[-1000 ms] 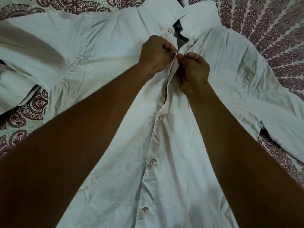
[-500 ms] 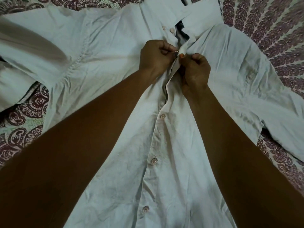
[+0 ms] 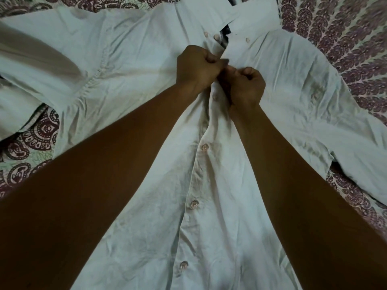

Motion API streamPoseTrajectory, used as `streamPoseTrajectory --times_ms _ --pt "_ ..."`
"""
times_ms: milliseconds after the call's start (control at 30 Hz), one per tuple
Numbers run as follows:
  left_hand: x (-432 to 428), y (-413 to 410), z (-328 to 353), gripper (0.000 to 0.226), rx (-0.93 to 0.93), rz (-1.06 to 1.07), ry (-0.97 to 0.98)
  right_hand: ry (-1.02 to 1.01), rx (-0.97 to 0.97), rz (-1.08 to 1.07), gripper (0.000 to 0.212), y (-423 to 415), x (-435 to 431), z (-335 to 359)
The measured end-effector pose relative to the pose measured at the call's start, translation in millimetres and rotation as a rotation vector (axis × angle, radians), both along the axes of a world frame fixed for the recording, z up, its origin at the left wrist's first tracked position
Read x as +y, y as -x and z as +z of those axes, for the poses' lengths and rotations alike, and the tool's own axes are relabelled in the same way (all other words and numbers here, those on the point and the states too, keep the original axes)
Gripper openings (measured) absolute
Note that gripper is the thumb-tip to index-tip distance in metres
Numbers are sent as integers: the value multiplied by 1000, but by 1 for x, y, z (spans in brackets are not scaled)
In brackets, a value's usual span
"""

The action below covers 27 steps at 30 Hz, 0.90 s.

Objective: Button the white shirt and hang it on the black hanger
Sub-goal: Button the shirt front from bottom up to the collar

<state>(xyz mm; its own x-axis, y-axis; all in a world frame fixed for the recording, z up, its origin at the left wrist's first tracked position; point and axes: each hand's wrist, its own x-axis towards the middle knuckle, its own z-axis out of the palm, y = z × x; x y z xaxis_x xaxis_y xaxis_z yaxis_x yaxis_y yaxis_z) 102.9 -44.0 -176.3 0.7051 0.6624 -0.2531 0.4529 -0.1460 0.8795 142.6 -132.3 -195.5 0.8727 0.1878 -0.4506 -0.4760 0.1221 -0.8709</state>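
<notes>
The white shirt (image 3: 129, 65) lies front up on a patterned bedspread, collar at the far end. Several buttons run down its placket and look fastened, the nearest ones at the bottom of the view. My left hand (image 3: 196, 68) and my right hand (image 3: 246, 86) meet high on the placket, just below the collar, each pinching an edge of the shirt front between thumb and fingers. The button they work on is hidden by the fingers. A dark sliver shows inside the open collar (image 3: 225, 35); I cannot tell what it is. No black hanger is plainly in view.
The maroon and cream paisley bedspread (image 3: 339, 38) shows around the shirt, at the upper right and lower left. The shirt's sleeves spread out to both sides, the left one (image 3: 29, 65) folded over near the edge of the view.
Both hands stay at the top of the placket, now slightly lower on the shirt. One more button shows below them, and the collar-tip buttons are in plainer view.
</notes>
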Motion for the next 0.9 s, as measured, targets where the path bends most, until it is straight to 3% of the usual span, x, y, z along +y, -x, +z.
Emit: streamPoseTrajectory --times_ms 67,167,300,433,633,733,900 --pt "3 0 -3 18 10 13 10 23 -41 5 36 1 0 -2" --pt "5 -1 -8 24 14 30 54 42 -112 22 37 4 -1 -3" --pt "3 -1 -11 26 23 28 -22 128 -170 15 34 6 -2 -7" --pt "4 4 -14 7 -24 22 -23 67 -68 60 26 -1 -4 -6" --pt "0 9 -13 15 -58 -27 -59 183 -77 55 24 -1 0 -2" --pt "-2 10 -10 16 -14 -82 -214 250 -119 47 35 0 4 0" --pt "-9 6 -7 21 10 -37 -318 264 68 166 29 -11 7 19"
